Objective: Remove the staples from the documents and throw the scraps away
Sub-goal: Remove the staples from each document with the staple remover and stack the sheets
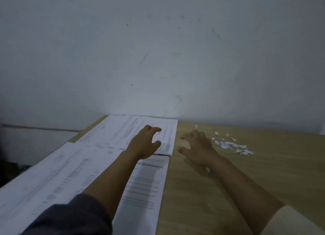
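Starting at the left of the figure, what covers the table point(246, 182)? (Student)

Printed documents point(123, 129), laid flat in rows over the left part of the wooden top. The far sheets reach the scuffed grey wall point(158, 50); the near sheets run to the lower edge of the view. Their print is blurred beyond reading. (Tutor)

Where does the left hand point(144, 143) sit? (Student)

Above the far document, near its right edge. The fingers are loosely curved and the thumb stands apart from them, with nothing held between. Whether the palm touches the paper cannot be told. The left forearm point(114, 178) crosses the near sheets and ends in a dark sleeve point(73, 217). (Tutor)

And the right hand point(197, 146)? (Student)

Over bare wood, just beside the right edge of the documents. Its fingers are spread and bent, and they hold nothing. Contact with the table cannot be told either. A pale sleeve point(290, 222) shows at the lower right corner. (Tutor)

Where are the scraps point(232, 145)? (Student)

On the table, just to the right of the right hand — small torn bits of white paper in a loose heap. A few strays lie scattered beyond the heap toward the wall, and one lies beside the right forearm point(228, 178). The heap is apart from the documents, with the right hand between the two. (Tutor)
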